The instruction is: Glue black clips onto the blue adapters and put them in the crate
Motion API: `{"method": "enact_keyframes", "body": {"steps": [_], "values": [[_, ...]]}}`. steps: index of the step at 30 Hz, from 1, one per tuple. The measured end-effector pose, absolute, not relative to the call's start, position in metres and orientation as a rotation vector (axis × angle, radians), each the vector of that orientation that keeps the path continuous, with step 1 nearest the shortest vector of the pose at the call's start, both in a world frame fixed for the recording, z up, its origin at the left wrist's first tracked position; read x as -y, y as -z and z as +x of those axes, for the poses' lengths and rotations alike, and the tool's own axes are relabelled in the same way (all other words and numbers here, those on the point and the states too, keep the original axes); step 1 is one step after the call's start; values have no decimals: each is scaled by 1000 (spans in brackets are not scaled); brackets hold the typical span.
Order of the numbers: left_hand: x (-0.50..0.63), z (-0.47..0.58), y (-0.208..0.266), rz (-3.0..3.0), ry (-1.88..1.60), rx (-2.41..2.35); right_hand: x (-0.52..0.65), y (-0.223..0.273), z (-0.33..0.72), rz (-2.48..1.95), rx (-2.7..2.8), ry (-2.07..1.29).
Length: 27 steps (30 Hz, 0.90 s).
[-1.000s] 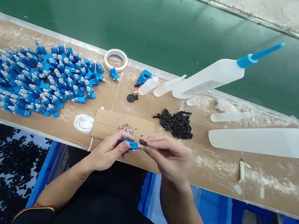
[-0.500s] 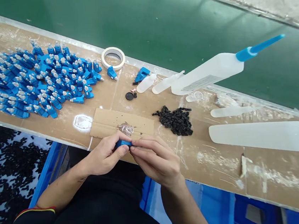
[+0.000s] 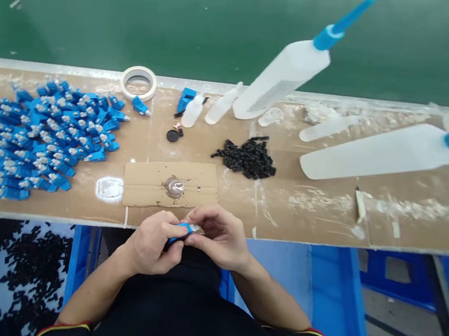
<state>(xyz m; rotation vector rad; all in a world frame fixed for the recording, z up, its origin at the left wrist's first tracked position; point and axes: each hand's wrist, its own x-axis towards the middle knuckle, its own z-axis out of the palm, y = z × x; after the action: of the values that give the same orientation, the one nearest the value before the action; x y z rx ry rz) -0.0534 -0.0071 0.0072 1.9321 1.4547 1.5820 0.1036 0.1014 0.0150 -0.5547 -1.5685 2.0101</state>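
A small blue plastic part (image 3: 183,229) with a whitish end is held just off the table's near edge. My left hand (image 3: 152,245) grips its blue body between thumb and fingers. At the whitish end, my right hand (image 3: 222,239) is closed in a pinch; the fingertips partly cover that end. Just beyond both hands lies a cardboard piece (image 3: 140,183) bearing a shiny puddle of clear, glue-like liquid (image 3: 174,187). A heap of small black pieces (image 3: 247,157) is right of the cardboard. Many similar blue parts with white tips (image 3: 44,136) are massed at the left.
Along the far edge are a tape roll (image 3: 138,84), small white bottles (image 3: 192,111) and a large blue-nozzled bottle (image 3: 279,81). Another large bottle (image 3: 371,153) lies at right. A black round cap (image 3: 172,136) sits mid-table. Below left, a blue bin (image 3: 77,258) holds black pieces.
The view has shifted and turned slightly. The blue part has come nearer my body, and its whitish end now shows. My right fingers have moved to that end.
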Motion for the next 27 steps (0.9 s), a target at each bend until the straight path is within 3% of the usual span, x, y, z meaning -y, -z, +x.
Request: {"method": "enact_keyframes", "body": {"steps": [6, 10, 13, 16, 21, 27], "values": [[3, -43, 4, 2216, -1361, -1431, -91, 11, 133, -831, 1047, -2462], [-18, -17, 13, 2551, -1166, -1199, -70, 32, 170, -1041, 800, -2427], [-33, 10, 21, 2589, -1000, -1079, -65, 46, 218, -1230, 923, -2163], [-40, 31, 29, 2477, -945, -1103, -83, 65, 294, -1607, 1147, -1598], [-40, 36, 39, 2290, -949, -1185, -146, 111, 427, -2052, 1005, -899], [-40, 20, 34, 2259, -685, -1198, -219, 167, 474, -2300, 985, -680]]}}
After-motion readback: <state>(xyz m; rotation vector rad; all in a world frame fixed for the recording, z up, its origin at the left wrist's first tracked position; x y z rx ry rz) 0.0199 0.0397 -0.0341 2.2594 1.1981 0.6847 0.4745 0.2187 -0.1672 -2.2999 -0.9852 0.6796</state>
